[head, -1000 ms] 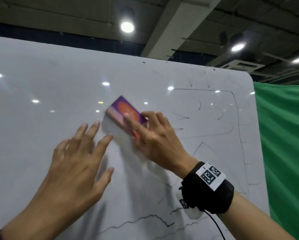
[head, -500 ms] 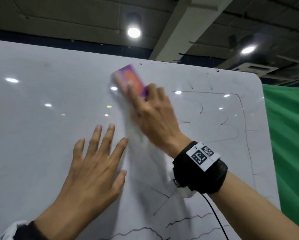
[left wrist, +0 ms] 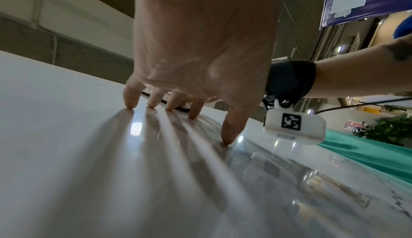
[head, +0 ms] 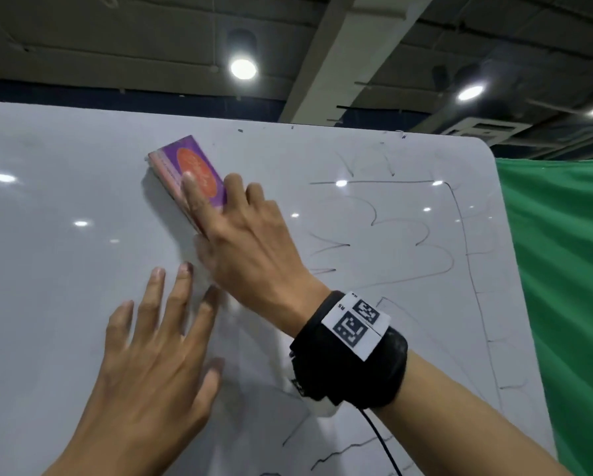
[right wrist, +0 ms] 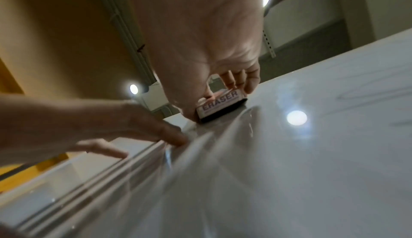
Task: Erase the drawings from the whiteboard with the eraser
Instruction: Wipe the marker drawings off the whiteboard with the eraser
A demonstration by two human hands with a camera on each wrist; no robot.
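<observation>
A white whiteboard (head: 64,286) fills the head view, with thin black drawings (head: 415,242) on its right half and wavy lines (head: 350,451) near the bottom. My right hand (head: 240,231) grips a purple and orange eraser (head: 188,173) and holds it flat against the board near the top middle. The right wrist view shows the eraser (right wrist: 219,104) with the word ERASER on its side and its dark pad on the board. My left hand (head: 157,355) lies below it with straight spread fingers. Its fingertips (left wrist: 227,138) press on the whiteboard (left wrist: 89,171).
A green cloth (head: 563,304) hangs past the board's right edge. The board's top edge (head: 288,127) runs just above the eraser. Ceiling lamps (head: 242,68) shine overhead and glint on the board. A black wrist strap with a cable (head: 350,352) sits on my right arm.
My right hand carried the eraser up the board from the middle towards the top, then slightly down and left. My left hand stayed pressed on the board.
</observation>
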